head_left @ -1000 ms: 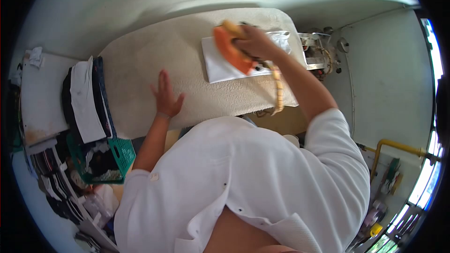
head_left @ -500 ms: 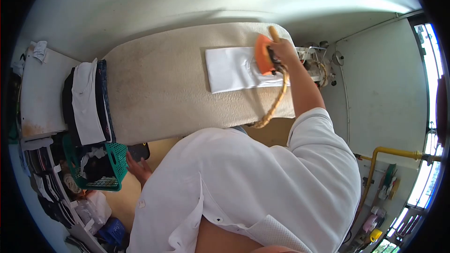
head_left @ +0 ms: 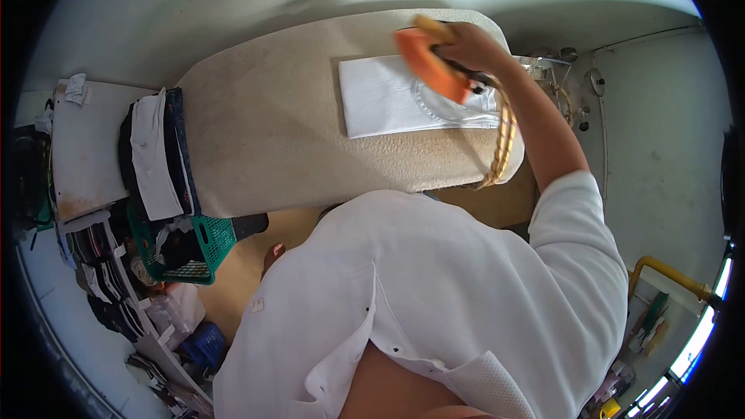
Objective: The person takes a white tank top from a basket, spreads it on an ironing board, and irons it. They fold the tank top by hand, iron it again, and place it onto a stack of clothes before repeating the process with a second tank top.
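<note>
My right hand (head_left: 473, 46) is closed round the handle of an orange iron (head_left: 431, 66), which is a little blurred. The iron is tilted over the far part of a folded white garment (head_left: 378, 97) with a rounded neckline showing. A yellowish braided cord (head_left: 503, 143) runs from the iron's rear down to the near edge of the padded ironing board (head_left: 264, 140). Low at my side, my left hand (head_left: 273, 253) shows only a small part past my white shirt; most of its fingers are hidden.
Folded clothes (head_left: 157, 155) hang over the board's left end, above a green basket (head_left: 213, 244) holding dark fabric. A white shelf top (head_left: 89, 147) stands further left. Metal equipment (head_left: 555, 77) sits beyond the right end, and a yellow pipe (head_left: 671, 273) runs along the right wall.
The iron has swung up and left towards the board's far edge, tilting and uncovering the garment's neckline. My left hand has drawn back behind my shirt. The camera view has shifted.
</note>
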`<action>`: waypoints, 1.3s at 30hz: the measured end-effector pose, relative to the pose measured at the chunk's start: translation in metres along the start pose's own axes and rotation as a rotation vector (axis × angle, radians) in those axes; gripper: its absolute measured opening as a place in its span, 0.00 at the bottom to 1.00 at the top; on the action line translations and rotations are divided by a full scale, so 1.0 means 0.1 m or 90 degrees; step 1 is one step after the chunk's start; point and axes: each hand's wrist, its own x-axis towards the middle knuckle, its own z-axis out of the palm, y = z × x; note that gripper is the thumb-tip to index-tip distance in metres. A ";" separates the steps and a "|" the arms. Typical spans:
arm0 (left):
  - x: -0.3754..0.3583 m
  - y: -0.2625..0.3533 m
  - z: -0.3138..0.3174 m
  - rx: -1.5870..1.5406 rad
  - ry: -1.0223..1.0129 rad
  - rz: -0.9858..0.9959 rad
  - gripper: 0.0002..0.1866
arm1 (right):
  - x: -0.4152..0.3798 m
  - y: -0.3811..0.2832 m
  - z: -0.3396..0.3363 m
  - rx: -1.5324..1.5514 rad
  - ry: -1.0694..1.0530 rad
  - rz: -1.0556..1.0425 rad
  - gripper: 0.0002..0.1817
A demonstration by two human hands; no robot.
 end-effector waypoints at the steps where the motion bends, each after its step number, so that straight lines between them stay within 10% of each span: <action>1: 0.09 0.10 -0.06 -0.103 -0.052 -0.013 0.25 | 0.14 -0.16 0.10 -0.015 -0.042 -0.062 0.23; 6: -0.12 0.37 -0.02 -0.577 -0.039 -0.028 0.15 | 0.57 -0.72 0.70 -0.015 -0.240 -0.077 0.24; 9: -0.32 0.19 0.40 -0.332 0.273 -0.003 0.11 | 0.58 -0.75 0.70 -0.056 -0.271 -0.104 0.24; 15: -0.99 -0.09 0.61 0.110 0.210 0.037 0.10 | -0.07 -0.97 0.83 -0.232 -0.396 -0.278 0.22; 21: -0.69 0.52 -0.01 0.228 0.317 0.352 0.09 | -0.51 -0.68 1.24 -0.050 -0.119 -0.110 0.24; 25: -0.63 2.02 -0.70 0.028 0.371 0.205 0.06 | -0.56 -0.08 0.72 0.085 0.003 0.093 0.20; 27: -0.68 2.72 -0.94 0.135 0.489 0.447 0.04 | -0.56 0.41 0.45 0.078 0.096 0.237 0.20; 34: -0.14 3.98 -1.05 -0.055 0.430 0.573 0.07 | -1.22 1.25 0.08 0.162 0.215 0.427 0.23; 39: 0.42 4.66 -0.87 -0.142 0.253 0.423 0.17 | -1.62 1.72 0.20 0.131 0.294 0.407 0.24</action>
